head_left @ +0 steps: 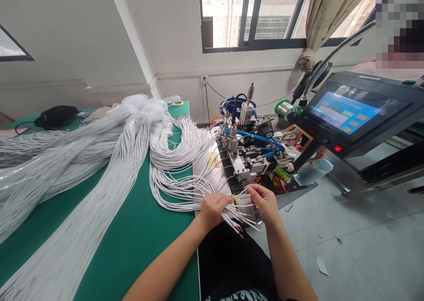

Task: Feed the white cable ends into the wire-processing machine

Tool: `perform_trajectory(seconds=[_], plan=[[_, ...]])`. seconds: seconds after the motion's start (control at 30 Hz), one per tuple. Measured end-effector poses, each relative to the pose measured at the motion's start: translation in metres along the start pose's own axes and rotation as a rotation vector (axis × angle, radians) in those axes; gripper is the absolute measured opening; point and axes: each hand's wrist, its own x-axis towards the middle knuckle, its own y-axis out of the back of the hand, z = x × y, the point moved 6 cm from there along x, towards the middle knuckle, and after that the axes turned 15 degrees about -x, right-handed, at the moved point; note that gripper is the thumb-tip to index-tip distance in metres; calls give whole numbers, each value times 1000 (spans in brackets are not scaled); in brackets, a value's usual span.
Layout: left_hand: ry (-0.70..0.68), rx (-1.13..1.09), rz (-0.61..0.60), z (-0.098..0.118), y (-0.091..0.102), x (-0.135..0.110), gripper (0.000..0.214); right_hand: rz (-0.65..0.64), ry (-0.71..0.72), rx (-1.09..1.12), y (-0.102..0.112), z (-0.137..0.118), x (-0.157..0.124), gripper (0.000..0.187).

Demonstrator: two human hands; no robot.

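Note:
My left hand (pixel 213 209) is closed around a bundle of white cables (pixel 180 204), whose stripped ends with reddish wire tips (pixel 239 227) fan out toward my lap. Pinched in the fingers of my right hand (pixel 265 202) is the end of one white cable (pixel 241 192), drawn apart from the bundle. Both hands are at the near corner of a bench machine (pixel 243 159) with metal cylinders and blue air tubes. From the bundle the cables loop back over the green table to the left.
Long bunches of white cables (pixel 109 195) in clear plastic cover the green table (pixel 132 257). A control screen (pixel 346 112) stands at the right, with a wire spool (pixel 287 110) behind it. Red-handled scissors (pixel 281 184) lie beside the machine. Another person (pixel 387 67) is at the upper right.

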Motion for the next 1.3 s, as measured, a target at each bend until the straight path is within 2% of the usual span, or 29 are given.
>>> perform_trajectory(seconds=[0.17, 0.33, 0.57, 0.8, 1.07, 1.3], plan=[[1, 54, 18, 0, 0, 2, 17, -19, 38, -51, 2, -4, -1, 39], [-37, 116, 24, 4, 2, 4, 21, -58, 71, -143, 4, -6, 0, 38], [-81, 145, -43, 5, -2, 6, 23, -68, 106, -185, 2, -1, 4, 43], [-79, 185, -55, 5, -5, 8, 23, -179, 91, -185, 7, 2, 6, 39], [-38, 244, -93, 2, -11, 9, 25, 21, 310, -699, 20, -4, 8, 25], [16, 275, -81, 2, -9, 9, 30, 44, 368, -795, 15, -11, 11, 27]])
